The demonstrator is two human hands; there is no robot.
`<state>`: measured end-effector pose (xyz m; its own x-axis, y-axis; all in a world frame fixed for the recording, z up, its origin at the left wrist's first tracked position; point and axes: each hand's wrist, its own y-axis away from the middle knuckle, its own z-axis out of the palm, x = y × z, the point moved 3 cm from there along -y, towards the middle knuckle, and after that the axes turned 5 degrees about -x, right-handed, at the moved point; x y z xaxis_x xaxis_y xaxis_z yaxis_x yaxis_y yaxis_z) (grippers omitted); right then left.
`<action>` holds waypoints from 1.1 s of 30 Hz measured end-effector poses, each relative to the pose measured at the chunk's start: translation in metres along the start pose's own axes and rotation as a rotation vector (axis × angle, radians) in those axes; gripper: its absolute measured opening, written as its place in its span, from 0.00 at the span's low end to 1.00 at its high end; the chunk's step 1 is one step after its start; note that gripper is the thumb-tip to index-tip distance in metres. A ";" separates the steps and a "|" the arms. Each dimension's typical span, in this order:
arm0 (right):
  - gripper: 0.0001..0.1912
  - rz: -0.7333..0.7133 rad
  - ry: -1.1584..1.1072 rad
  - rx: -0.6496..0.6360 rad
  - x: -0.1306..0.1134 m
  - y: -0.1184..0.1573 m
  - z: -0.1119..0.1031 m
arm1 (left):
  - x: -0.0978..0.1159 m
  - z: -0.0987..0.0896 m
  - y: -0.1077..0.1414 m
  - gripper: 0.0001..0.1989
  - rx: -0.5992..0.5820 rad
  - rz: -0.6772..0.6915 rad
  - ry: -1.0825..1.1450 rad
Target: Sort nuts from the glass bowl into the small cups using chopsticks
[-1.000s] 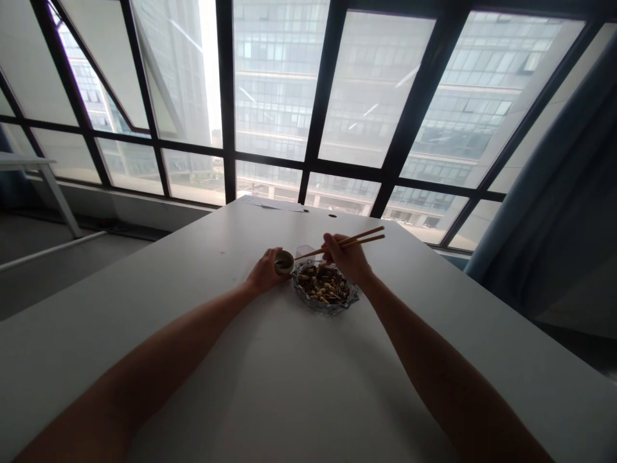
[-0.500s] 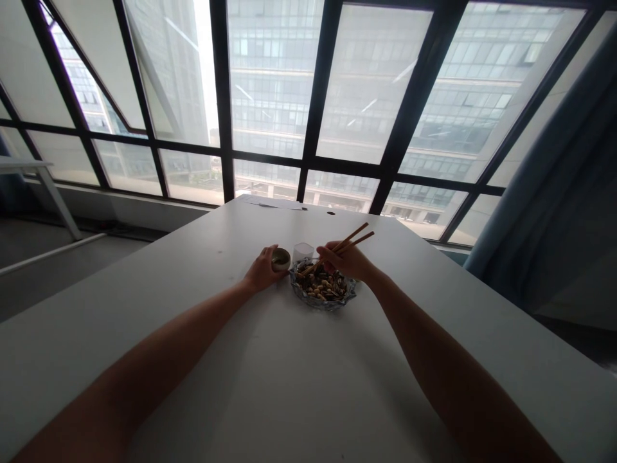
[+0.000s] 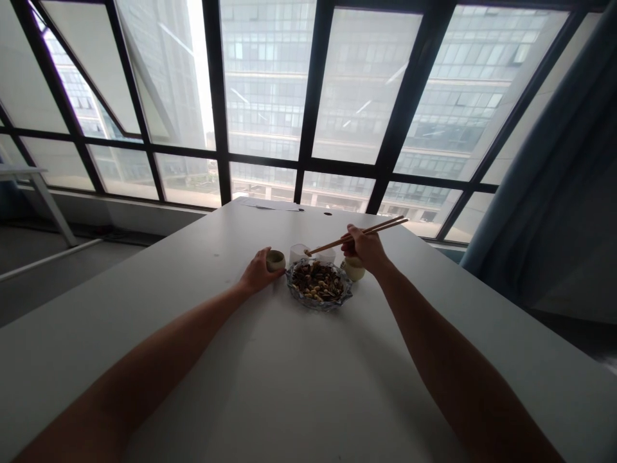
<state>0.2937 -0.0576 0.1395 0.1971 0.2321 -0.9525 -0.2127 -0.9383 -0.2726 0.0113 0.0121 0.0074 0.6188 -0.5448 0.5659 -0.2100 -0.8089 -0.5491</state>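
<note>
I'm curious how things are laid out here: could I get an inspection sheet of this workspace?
Surface: white table.
Things: clear bowl of small, nut-like pieces; two clear containers behind; yellowish container at right.
Clutter: pale sheet at the far end.
Hands: left hand grips a small cup; right hand holds chopsticks, a small piece at their tips.
Cables: nothing seen on the table; floor too dark to tell.
Surroundings: windows ahead, blue curtain right.

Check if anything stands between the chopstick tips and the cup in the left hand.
Yes: in this view, a clear container lies between the tips of the chopsticks and the cup. Whether they clear its rim is unclear.
</note>
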 end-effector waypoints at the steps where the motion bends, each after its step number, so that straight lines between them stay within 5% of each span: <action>1: 0.24 -0.047 0.028 -0.001 -0.001 0.000 -0.001 | 0.000 0.000 0.000 0.40 -0.005 -0.006 -0.001; 6: 0.29 -0.340 0.260 -0.098 -0.009 0.005 -0.007 | -0.001 -0.004 0.001 0.40 -0.041 -0.033 -0.008; 10: 0.31 -0.420 0.357 -0.158 -0.012 0.006 -0.014 | 0.005 -0.010 -0.009 0.39 -0.059 -0.077 -0.070; 13: 0.31 -0.442 0.360 -0.151 -0.014 0.004 -0.020 | 0.028 -0.008 -0.028 0.37 -0.037 0.019 -0.220; 17: 0.31 -0.427 0.361 -0.143 -0.015 0.002 -0.026 | 0.063 0.013 -0.060 0.35 -0.153 0.143 -0.363; 23: 0.32 -0.394 0.349 -0.145 -0.014 0.000 -0.037 | 0.078 0.042 -0.085 0.33 -0.349 0.026 -0.352; 30: 0.33 -0.431 0.309 -0.087 -0.015 -0.003 -0.046 | 0.090 0.031 -0.077 0.34 -0.223 0.444 -0.293; 33: 0.33 -0.441 0.318 -0.084 -0.016 -0.003 -0.047 | 0.089 0.028 -0.075 0.34 -0.220 0.445 -0.287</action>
<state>0.3358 -0.0708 0.1616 0.5325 0.5310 -0.6592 0.0299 -0.7901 -0.6123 0.1036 0.0305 0.0813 0.6090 -0.7864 0.1035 -0.6307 -0.5592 -0.5380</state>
